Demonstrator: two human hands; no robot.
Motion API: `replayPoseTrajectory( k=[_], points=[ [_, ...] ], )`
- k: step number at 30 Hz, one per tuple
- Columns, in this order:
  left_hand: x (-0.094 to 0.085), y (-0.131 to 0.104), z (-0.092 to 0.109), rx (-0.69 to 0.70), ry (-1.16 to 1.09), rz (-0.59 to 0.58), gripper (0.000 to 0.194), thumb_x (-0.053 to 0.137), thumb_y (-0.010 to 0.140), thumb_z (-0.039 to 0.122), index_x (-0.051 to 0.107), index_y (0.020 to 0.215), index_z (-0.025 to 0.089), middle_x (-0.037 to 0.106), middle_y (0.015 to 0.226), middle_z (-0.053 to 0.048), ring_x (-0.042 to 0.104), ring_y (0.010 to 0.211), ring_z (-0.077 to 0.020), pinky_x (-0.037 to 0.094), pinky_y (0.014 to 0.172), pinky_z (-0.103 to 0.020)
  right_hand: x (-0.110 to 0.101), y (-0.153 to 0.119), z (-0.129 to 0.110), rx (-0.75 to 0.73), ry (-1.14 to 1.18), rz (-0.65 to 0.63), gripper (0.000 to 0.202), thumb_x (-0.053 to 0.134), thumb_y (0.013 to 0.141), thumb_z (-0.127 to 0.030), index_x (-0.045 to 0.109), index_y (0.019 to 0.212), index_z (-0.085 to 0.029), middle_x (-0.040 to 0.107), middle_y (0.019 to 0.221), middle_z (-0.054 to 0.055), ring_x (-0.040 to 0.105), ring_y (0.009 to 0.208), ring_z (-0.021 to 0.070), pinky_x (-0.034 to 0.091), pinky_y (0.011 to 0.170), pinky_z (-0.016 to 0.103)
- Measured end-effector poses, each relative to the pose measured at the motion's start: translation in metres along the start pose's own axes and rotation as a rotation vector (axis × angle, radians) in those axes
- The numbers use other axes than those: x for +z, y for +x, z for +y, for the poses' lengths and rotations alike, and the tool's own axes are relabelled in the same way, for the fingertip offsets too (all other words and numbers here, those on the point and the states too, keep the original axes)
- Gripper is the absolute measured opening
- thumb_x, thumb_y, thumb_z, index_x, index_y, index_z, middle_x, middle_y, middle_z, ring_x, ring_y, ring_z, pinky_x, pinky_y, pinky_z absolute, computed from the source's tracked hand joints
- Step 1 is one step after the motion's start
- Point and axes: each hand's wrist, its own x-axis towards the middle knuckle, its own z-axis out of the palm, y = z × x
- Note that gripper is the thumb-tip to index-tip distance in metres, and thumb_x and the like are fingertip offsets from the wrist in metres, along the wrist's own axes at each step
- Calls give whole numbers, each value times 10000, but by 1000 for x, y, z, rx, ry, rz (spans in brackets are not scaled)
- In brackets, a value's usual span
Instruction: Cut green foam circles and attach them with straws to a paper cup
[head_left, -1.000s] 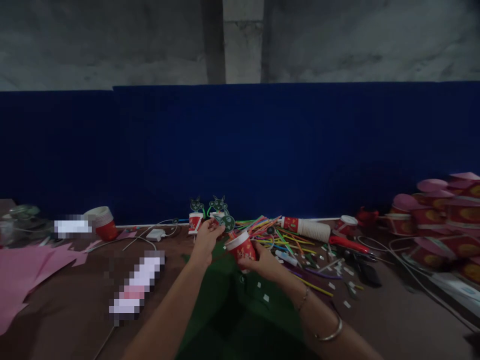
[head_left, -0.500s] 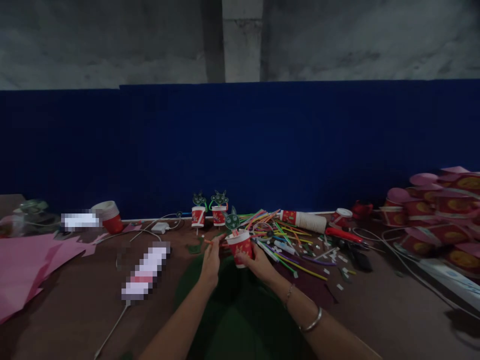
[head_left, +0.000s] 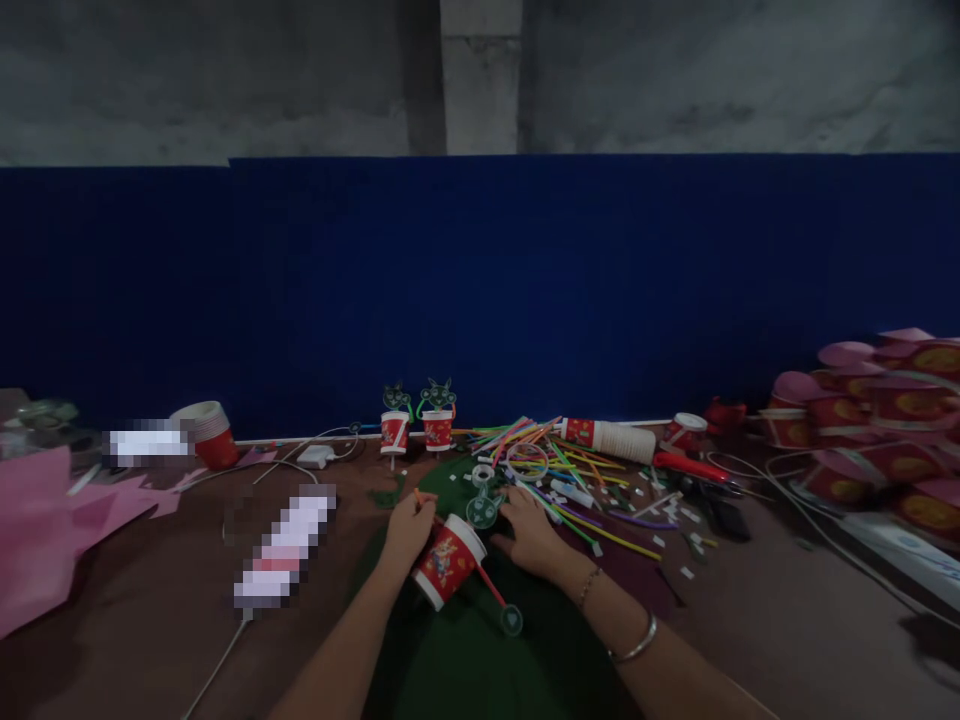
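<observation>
A red paper cup [head_left: 450, 562] with a white rim is tipped over in front of me, its mouth toward the upper right. From its side sticks a red-orange straw [head_left: 490, 583] with a round dark-green disc [head_left: 511, 620] at the end. My left hand [head_left: 409, 530] is beside the cup, its fingers closed around another orange straw on the cup's left side. A dark-green animal-face cutout [head_left: 482, 510] is by the cup's mouth. My right hand [head_left: 529, 530] is off the cup, thumb and fingers apart, close to the cutout and a small tape roll [head_left: 484, 474].
Two finished-looking cups with animal faces [head_left: 438, 430] stand at the back. Colourful straws [head_left: 555, 470] and paper scraps are strewn to the right, near a lying stack of cups [head_left: 607, 440]. Decorated red cups [head_left: 840, 430] are piled far right; pink sheets [head_left: 45, 540] lie left.
The cup has gone from upright between both hands to tilted low beside my left hand. My right hand has let go of it and moved up and right, its fingers now spread.
</observation>
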Motion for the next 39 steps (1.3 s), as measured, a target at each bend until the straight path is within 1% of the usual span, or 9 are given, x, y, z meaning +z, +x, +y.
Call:
replayPoseTrajectory(
  k=[4, 8, 13, 16, 21, 23, 26, 30, 39],
  points=[
    [-3, -1, 1, 232, 244, 141, 526, 574, 616, 127, 502, 1137, 117, 621, 957, -113, 585, 903, -253, 422, 825, -374, 1, 5, 1, 80, 176, 83, 108, 673, 638, -173, 633, 737, -186, 546, 1156, 88, 432, 1139, 258, 306, 958, 402],
    [-1, -13, 20, 601, 450, 257, 590, 540, 696, 152, 393, 1267, 136, 477, 1236, -158, 408, 1182, -292, 276, 1011, -442, -10, 12, 3, 140, 361, 326, 54, 624, 668, -183, 591, 625, -184, 606, 935, 72, 530, 954, 223, 382, 868, 360],
    [24, -39, 51, 783, 544, -278, 483, 557, 706, 154, 534, 1180, 245, 510, 1242, -82, 409, 1184, -270, 255, 1037, -412, -29, 20, -4, 187, 491, 366, 104, 566, 703, -266, 584, 644, -183, 576, 719, 12, 530, 737, 176, 419, 695, 285],
    [41, -44, 58, 651, 410, -458, 544, 540, 649, 52, 573, 1151, 262, 562, 1187, -73, 479, 1120, -266, 302, 1007, -401, -41, 27, -13, 171, 563, 249, 91, 576, 673, -246, 597, 631, -167, 581, 655, -5, 525, 676, 152, 418, 651, 252],
    [56, -33, 57, 469, 145, -359, 342, 596, 669, 97, 662, 972, 241, 649, 1009, -71, 572, 982, -237, 402, 919, -351, -73, 34, -4, 80, 471, 73, 260, 532, 739, -352, 636, 593, -164, 560, 542, -20, 505, 572, 128, 386, 550, 217],
    [57, -27, 58, 279, 5, -355, 254, 644, 681, 187, 655, 934, 212, 670, 867, -63, 625, 793, -204, 487, 761, -321, -87, 32, 10, 92, 280, 75, 284, 498, 766, -320, 640, 568, -173, 584, 559, -8, 528, 574, 131, 381, 554, 218],
    [57, -19, 64, -108, -346, -367, 199, 636, 723, 228, 626, 907, 154, 667, 742, -59, 617, 593, -134, 501, 555, -234, -97, 28, 30, 336, -188, -78, 151, 554, 708, -235, 669, 622, -188, 646, 620, 27, 583, 604, 160, 388, 572, 237],
    [58, -14, 77, -483, -683, -286, 51, 572, 753, 103, 601, 794, 103, 656, 709, -75, 599, 545, -92, 501, 481, -168, -91, 27, 40, 423, -319, -103, 134, 557, 690, -181, 686, 714, -156, 688, 754, 116, 636, 720, 234, 416, 624, 285],
    [51, -22, 90, -537, -699, -332, 121, 512, 766, 111, 567, 873, 123, 616, 692, -43, 565, 514, -85, 441, 431, -169, -83, 24, 41, 496, -527, -84, 289, 490, 741, -87, 620, 999, -80, 630, 1024, 216, 588, 980, 311, 443, 756, 375]
  ],
)
